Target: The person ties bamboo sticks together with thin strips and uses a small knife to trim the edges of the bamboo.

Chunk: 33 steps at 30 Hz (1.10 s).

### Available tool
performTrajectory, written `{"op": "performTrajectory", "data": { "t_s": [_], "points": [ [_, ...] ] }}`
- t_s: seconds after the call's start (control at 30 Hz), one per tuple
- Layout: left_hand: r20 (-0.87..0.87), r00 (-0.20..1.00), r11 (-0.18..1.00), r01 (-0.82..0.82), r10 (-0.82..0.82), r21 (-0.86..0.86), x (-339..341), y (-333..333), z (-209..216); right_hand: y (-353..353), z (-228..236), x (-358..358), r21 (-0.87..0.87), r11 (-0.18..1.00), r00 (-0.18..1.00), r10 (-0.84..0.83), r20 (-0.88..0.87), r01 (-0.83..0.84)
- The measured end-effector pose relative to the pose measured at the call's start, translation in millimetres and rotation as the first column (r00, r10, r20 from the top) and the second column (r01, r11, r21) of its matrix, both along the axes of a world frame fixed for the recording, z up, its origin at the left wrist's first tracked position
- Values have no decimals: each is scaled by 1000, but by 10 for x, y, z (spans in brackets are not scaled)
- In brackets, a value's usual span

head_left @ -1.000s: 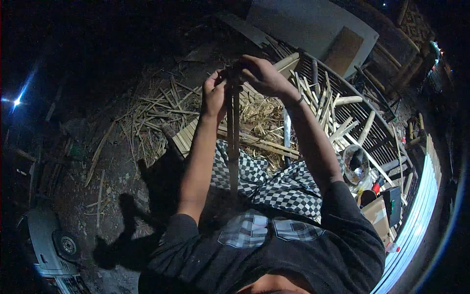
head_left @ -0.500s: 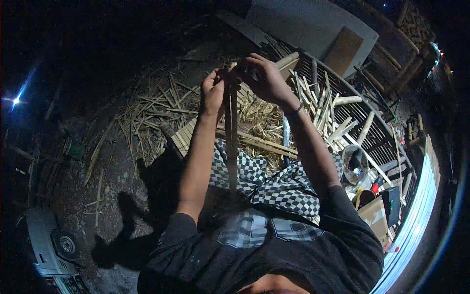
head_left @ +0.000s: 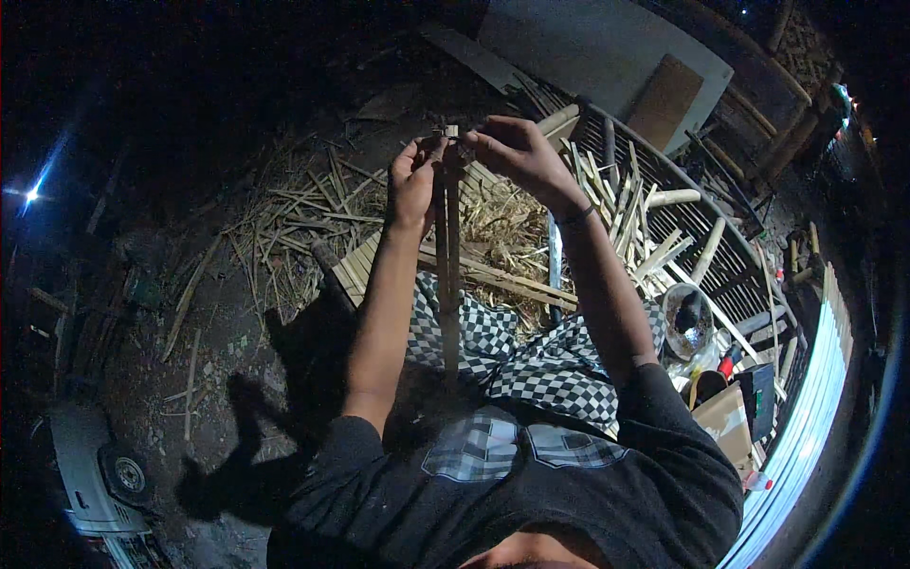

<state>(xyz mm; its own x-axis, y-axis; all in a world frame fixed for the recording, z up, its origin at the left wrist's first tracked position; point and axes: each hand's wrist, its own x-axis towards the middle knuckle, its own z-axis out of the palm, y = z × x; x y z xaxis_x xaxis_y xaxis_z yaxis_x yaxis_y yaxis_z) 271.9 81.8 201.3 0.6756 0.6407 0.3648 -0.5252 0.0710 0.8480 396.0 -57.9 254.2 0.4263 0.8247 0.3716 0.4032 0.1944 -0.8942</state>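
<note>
Two long, narrow strips, probably bamboo [head_left: 452, 275], stand close together in front of me and run from my hands down toward my lap. Their near faces are in shadow, while a pale tip [head_left: 452, 131] catches light at the top. My left hand [head_left: 412, 190] is closed, pinching the strips from the left just below that tip. On the other side, my right hand [head_left: 526, 163] has thumb and forefinger pressed together beside the tip. A thin dark line crosses the strips between the hands; what the right fingertips hold is too small to make out.
Curly shavings [head_left: 507, 223] and loose split sticks [head_left: 308, 213] lie beyond my knees. At right, a slatted bamboo bench [head_left: 730, 256] carries cut pieces, a round metal container [head_left: 687, 318] and a cardboard box [head_left: 723, 422]. A pale vehicle [head_left: 90, 474] stands at lower left.
My right hand has shifted slightly right, its fingers drawn back from the strips' top, so the pale tip now shows. My left hand stays almost in place.
</note>
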Motion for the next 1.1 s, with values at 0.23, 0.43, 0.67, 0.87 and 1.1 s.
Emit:
{"op": "performTrajectory", "data": {
  "t_s": [0.23, 0.43, 0.67, 0.87, 1.1],
  "points": [
    [-19, 1000, 994, 20, -22, -104, -49, -34, 31, -311, 260, -181, -284, 959, 982, 77, 173, -25],
    [81, 983, 979, 171, -162, -112, -67, 70, -55, -476, 238, -125, 147, 967, 850, 253, -462, -208],
    [74, 991, 986, 117, -109, -123, -54, -62, 66, -968, 468, -184, -86, 751, 722, 655, 223, -655],
    [26, 998, 986, 68, -65, -154, -50, -73, 93, -1011, 288, -386, 269, 891, 916, 295, 272, -367],
    [7, 1000, 988, 11, -10, -152, -76, 39, 10, -1222, 359, -561, 803, 481, -15, 855, -519, -353]
  ]
}}
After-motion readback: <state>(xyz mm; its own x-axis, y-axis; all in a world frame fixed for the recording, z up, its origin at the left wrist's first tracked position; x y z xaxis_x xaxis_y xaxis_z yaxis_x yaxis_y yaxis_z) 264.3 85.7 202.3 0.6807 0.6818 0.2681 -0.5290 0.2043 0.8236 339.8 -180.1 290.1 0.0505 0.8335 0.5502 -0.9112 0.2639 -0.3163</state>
